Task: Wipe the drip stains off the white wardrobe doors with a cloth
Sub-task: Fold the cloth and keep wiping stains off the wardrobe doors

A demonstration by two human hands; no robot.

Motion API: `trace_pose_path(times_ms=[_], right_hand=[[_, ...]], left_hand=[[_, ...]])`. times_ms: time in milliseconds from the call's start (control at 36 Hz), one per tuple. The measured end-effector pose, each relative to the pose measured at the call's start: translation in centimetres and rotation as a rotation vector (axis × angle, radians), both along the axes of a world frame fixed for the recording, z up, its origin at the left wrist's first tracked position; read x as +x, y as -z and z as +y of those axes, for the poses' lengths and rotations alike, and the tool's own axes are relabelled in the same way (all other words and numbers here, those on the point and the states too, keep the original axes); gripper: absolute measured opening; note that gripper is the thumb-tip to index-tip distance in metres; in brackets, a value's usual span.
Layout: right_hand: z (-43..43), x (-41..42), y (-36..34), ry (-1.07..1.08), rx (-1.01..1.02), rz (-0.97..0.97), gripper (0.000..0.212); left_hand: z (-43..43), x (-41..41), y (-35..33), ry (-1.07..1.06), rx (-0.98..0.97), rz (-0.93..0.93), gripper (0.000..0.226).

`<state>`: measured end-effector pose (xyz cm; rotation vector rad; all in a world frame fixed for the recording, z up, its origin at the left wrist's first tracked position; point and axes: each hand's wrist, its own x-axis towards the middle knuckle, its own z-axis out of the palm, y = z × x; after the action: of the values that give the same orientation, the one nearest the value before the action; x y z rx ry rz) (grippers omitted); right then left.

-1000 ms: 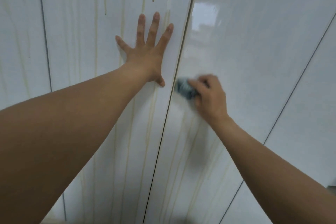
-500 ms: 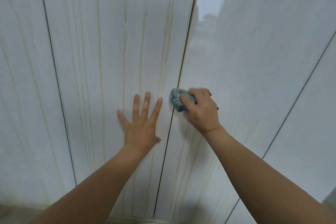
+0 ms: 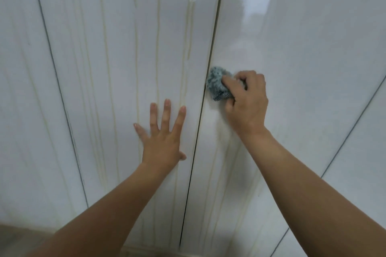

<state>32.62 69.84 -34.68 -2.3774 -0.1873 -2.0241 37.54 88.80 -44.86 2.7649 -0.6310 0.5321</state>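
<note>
Cloth [image 3: 218,84], grey-blue and bunched, is sitting pressed on the right door [image 3: 302,73], just right of the seam [image 3: 210,62] between the two middle doors. Right hand [image 3: 247,106] is gripping it, fingers curled over the wad. Left hand [image 3: 163,142] is lying flat on the left door [image 3: 100,94], fingers straight and spread, grasping nothing; probably bracing.

Drip stains [image 3: 136,69] are running yellowish down the left door, top to bottom. Fainter streaks are showing on the right door below the cloth; the panel above it is looking clean.

My read: wiping is in progress on the right door, about mid-height, and the left door is looking unwiped. The next move is likely calling for firm strokes down over those lower streaks, then crossing the seam.

Containers: only the wardrobe itself. Its doors are sitting closed, so the contents are hidden.
</note>
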Motion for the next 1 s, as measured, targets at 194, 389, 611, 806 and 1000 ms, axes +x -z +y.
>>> trace_pose_path(times_ms=[194,389,611,806,1000], right_hand=[[-1.9,-0.8,10.0,-0.106,-0.424,0.335,0.014],[-0.9,-2.8,4.6,-0.109,-0.112,0.257,0.029],[0.6,-2.4,-2.3,-0.099,0.113,0.064,0.043],[0.6,-1.2,5.4,-0.014,-0.129,0.106,0.041],[-0.8,-2.3,11.0,0.026,-0.275,0.331,0.025]], left_hand=[[0.0,-0.4,0.0,-0.013,0.001,-0.059,0.159],[0.6,-1.8,-0.3,-0.022,-0.047,-0.081,0.151],[1.7,-2.0,4.1,-0.063,-0.324,-0.015,0.139],[1.8,-0.4,9.4,-0.032,-0.419,0.092,0.140],[1.9,0.9,10.5,0.018,-0.385,0.107,0.139]])
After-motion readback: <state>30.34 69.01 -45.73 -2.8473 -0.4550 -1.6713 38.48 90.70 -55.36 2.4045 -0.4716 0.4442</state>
